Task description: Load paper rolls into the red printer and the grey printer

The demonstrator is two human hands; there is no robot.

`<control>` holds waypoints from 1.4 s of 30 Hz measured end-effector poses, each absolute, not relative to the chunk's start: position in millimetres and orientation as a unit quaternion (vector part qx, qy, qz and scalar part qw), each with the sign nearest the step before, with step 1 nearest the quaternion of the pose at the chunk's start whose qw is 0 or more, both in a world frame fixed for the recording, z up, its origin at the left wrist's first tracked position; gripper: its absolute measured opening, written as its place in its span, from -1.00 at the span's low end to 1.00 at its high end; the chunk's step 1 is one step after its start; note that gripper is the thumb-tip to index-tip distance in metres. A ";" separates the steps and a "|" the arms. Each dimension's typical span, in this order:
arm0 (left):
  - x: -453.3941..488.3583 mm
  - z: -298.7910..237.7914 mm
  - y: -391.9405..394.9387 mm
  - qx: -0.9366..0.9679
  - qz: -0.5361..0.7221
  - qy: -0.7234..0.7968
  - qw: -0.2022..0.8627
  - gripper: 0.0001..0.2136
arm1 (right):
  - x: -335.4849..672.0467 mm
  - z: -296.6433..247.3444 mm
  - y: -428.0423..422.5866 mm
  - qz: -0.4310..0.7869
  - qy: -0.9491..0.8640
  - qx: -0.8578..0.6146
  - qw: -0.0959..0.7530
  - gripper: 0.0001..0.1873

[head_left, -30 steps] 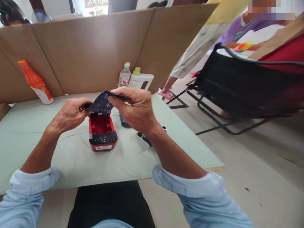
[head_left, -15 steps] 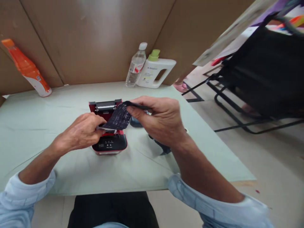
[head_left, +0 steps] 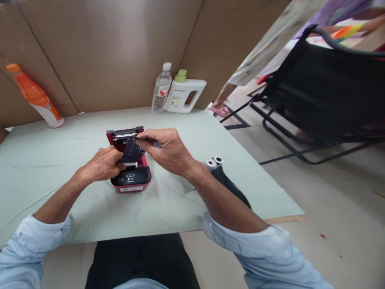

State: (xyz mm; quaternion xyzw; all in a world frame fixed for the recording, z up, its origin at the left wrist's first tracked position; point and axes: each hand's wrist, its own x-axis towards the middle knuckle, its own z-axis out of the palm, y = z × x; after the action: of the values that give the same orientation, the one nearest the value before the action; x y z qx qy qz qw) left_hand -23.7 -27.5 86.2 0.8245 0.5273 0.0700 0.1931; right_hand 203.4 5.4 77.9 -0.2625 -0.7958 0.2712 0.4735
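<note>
A small red and black printer [head_left: 130, 179] stands with its lid open on the pale green table [head_left: 60, 200]. Over its open bay hangs a dark printed strip of paper [head_left: 131, 151]. My right hand [head_left: 167, 151] pinches the strip's upper end. My left hand [head_left: 104, 164] is closed on its lower end, right at the bay. Two white paper rolls [head_left: 213, 162] lie to the right of my right forearm, on a dark strip.
An orange bottle [head_left: 33, 95] leans at the back left against the brown cardboard wall. A clear water bottle [head_left: 161, 88] and a white jug [head_left: 184, 92] stand at the back. A black folding chair [head_left: 325, 100] and another person's legs are off to the right.
Both hands have come down with the dark strip from above the printer to its open bay. The view has tilted down toward the table, and the paper rolls show now.
</note>
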 end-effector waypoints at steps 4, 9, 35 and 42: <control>-24.8 80.4 -25.9 0.827 0.090 0.519 0.195 -0.90 | 200.0 78.0 1.9 0.259 -0.808 -0.246 0.468 -0.81; -26.3 96.1 -36.7 0.836 0.174 0.478 0.206 -0.85 | 201.6 93.9 -5.7 0.243 -0.802 -0.232 0.495 -0.80; -11.9 89.0 -30.2 0.834 0.162 0.527 0.030 -0.79 | 215.6 86.7 -1.3 0.219 -0.797 -0.242 0.509 -0.76; -15.7 87.8 -34.0 0.842 0.139 0.501 0.143 -0.76 | 217.3 80.4 -4.3 0.233 -0.794 -0.240 0.507 -0.81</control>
State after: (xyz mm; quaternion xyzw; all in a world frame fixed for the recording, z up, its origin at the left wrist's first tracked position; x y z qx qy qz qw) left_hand -15.7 -34.0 87.8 0.8420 0.5012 0.1389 0.1432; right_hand 217.3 -4.3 80.4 -0.2396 -0.7943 0.2334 0.5072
